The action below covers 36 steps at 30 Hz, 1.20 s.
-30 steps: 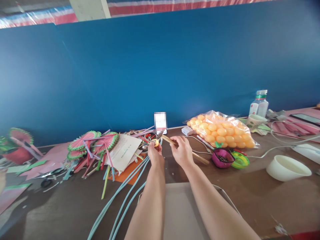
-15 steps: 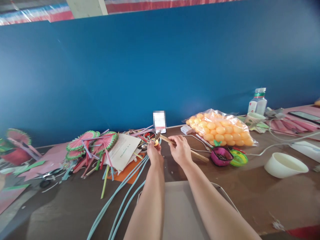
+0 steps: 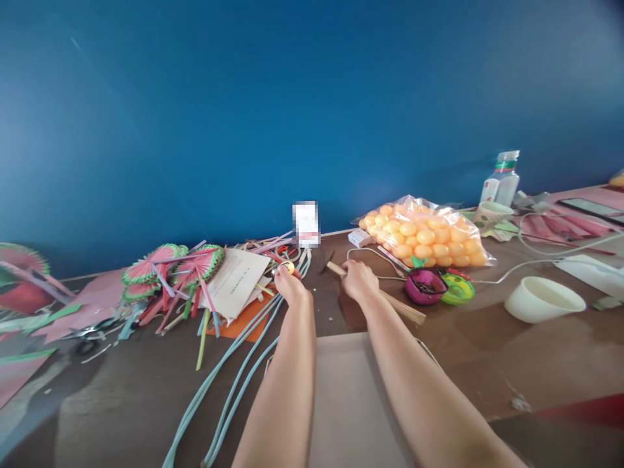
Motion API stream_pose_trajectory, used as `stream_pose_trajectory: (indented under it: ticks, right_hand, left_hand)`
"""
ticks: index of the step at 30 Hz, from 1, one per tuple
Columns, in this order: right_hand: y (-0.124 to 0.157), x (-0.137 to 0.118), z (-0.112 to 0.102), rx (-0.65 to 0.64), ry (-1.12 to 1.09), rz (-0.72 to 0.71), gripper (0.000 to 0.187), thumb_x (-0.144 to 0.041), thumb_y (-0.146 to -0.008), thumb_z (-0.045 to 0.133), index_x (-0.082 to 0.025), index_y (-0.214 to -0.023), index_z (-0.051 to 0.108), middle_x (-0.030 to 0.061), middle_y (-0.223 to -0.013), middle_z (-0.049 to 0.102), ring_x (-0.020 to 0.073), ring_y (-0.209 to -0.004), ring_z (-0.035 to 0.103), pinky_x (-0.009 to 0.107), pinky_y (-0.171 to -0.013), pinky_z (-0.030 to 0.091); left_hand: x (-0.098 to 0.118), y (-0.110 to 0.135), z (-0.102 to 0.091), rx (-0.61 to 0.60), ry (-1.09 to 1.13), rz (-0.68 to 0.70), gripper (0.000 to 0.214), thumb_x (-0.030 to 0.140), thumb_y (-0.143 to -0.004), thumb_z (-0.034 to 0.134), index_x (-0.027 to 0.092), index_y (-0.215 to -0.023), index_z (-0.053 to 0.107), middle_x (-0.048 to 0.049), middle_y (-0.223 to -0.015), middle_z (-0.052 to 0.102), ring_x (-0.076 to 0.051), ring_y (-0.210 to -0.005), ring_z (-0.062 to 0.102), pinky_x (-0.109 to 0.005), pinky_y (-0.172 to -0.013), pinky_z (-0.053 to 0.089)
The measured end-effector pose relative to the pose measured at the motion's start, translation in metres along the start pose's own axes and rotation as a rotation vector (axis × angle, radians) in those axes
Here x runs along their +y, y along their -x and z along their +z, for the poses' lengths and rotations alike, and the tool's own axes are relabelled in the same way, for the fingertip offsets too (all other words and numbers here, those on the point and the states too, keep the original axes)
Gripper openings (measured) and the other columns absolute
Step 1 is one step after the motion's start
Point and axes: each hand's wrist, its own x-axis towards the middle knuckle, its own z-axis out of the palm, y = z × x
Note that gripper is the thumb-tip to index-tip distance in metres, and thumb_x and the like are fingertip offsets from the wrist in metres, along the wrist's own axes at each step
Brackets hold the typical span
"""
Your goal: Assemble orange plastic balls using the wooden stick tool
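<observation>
My left hand (image 3: 288, 285) is closed around a small yellow-orange ball (image 3: 290, 266), pinched at the fingertips just above the brown table (image 3: 487, 351). My right hand (image 3: 359, 279) grips a wooden-handled tool (image 3: 394, 304) whose handle runs back to the right over the table; its dark head (image 3: 325, 262) points left towards the ball. The two hands are a short way apart, near the blue wall.
A clear bag of orange balls (image 3: 424, 233), a purple dish (image 3: 425, 287), a green tape roll (image 3: 457, 290) and a white bowl (image 3: 544, 303) lie to the right. Folded paper fans (image 3: 170, 262), coloured straws, a paper sheet (image 3: 234, 281) and light blue tubes (image 3: 229, 377) lie left. A beige board (image 3: 355, 403) is under my forearms.
Both hands have dropped lower towards the table and moved a little apart. The tool's head now lies away from the ball. The camera has tilted, so the scene sits higher in view.
</observation>
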Motion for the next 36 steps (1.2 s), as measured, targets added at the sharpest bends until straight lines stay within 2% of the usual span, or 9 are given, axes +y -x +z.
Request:
stream_pose_trajectory:
  ticks: [3, 7, 9, 12, 16, 24, 31, 36]
  right_hand:
    - [0.003, -0.007, -0.004, -0.042, 0.016, 0.035, 0.021, -0.018, -0.079, 0.061, -0.025, -0.096, 0.073, 0.0147, -0.098, 0.066, 0.0286, -0.088, 0.060, 0.040, -0.072, 0.044]
    - [0.014, -0.024, -0.005, 0.001, -0.052, -0.153, 0.024, -0.021, -0.083, 0.058, -0.030, -0.099, 0.074, 0.0093, -0.106, 0.066, 0.0254, -0.094, 0.059, 0.036, -0.075, 0.043]
    - [0.018, -0.032, -0.001, -0.084, -0.078, -0.250, 0.022, -0.021, -0.082, 0.059, -0.031, -0.095, 0.074, 0.0054, -0.103, 0.068, 0.0219, -0.090, 0.060, 0.032, -0.073, 0.042]
    - [0.022, -0.038, 0.008, -0.214, -0.069, -0.299, 0.017, -0.021, -0.080, 0.062, -0.028, -0.089, 0.074, 0.0036, -0.096, 0.069, 0.0201, -0.086, 0.062, 0.029, -0.068, 0.041]
    - [0.022, -0.039, 0.012, -0.243, -0.058, -0.295, 0.013, -0.021, -0.078, 0.065, -0.027, -0.085, 0.073, 0.0030, -0.093, 0.068, 0.0185, -0.085, 0.062, 0.027, -0.067, 0.040]
    - [0.020, -0.041, 0.012, -0.317, -0.077, -0.293, 0.015, -0.023, -0.079, 0.060, -0.025, -0.088, 0.072, 0.0041, -0.097, 0.068, 0.0181, -0.089, 0.062, 0.026, -0.070, 0.040]
    - [0.021, -0.043, 0.008, -0.305, -0.069, -0.278, 0.013, -0.023, -0.080, 0.059, -0.023, -0.086, 0.071, 0.0049, -0.097, 0.069, 0.0187, -0.088, 0.062, 0.027, -0.069, 0.038]
    - [0.017, -0.039, 0.012, -0.224, -0.264, -0.232, 0.010, -0.021, -0.078, 0.059, -0.021, -0.080, 0.069, 0.0043, -0.085, 0.071, 0.0181, -0.081, 0.063, 0.026, -0.068, 0.040]
  left_hand:
    - [0.000, -0.001, 0.000, 0.011, 0.000, 0.028, 0.015, 0.029, -0.090, 0.047, 0.017, -0.087, 0.055, -0.0016, -0.078, 0.056, -0.008, -0.057, 0.053, -0.019, -0.055, 0.044]
    - [0.001, 0.001, -0.001, 0.010, 0.002, 0.031, 0.014, 0.030, -0.090, 0.048, 0.017, -0.087, 0.055, -0.0004, -0.075, 0.055, -0.008, -0.057, 0.053, -0.018, -0.055, 0.043]
    - [0.001, 0.001, -0.001, -0.004, -0.005, 0.037, 0.014, 0.029, -0.089, 0.049, 0.017, -0.086, 0.054, 0.0005, -0.073, 0.054, -0.008, -0.056, 0.052, -0.018, -0.054, 0.042]
    - [0.000, 0.001, 0.000, -0.006, -0.017, 0.025, 0.013, 0.028, -0.089, 0.048, 0.017, -0.086, 0.055, 0.0006, -0.072, 0.053, -0.008, -0.055, 0.051, -0.019, -0.053, 0.041]
    - [-0.001, 0.001, 0.001, -0.009, -0.020, -0.016, 0.015, 0.029, -0.090, 0.048, 0.016, -0.088, 0.055, -0.0002, -0.073, 0.055, -0.009, -0.055, 0.052, -0.020, -0.053, 0.042]
    - [-0.004, -0.001, 0.000, -0.022, -0.032, -0.060, 0.016, 0.030, -0.090, 0.049, 0.016, -0.089, 0.057, -0.0022, -0.076, 0.058, -0.010, -0.060, 0.056, -0.020, -0.053, 0.043]
    - [-0.008, -0.002, 0.001, -0.043, 0.011, -0.115, 0.013, 0.029, -0.089, 0.052, 0.017, -0.089, 0.057, -0.0027, -0.080, 0.060, -0.011, -0.063, 0.059, -0.020, -0.054, 0.043]
    - [-0.007, 0.001, 0.001, -0.067, 0.034, -0.149, 0.012, 0.028, -0.088, 0.054, 0.017, -0.092, 0.057, -0.0024, -0.083, 0.061, -0.010, -0.062, 0.058, -0.020, -0.055, 0.044]
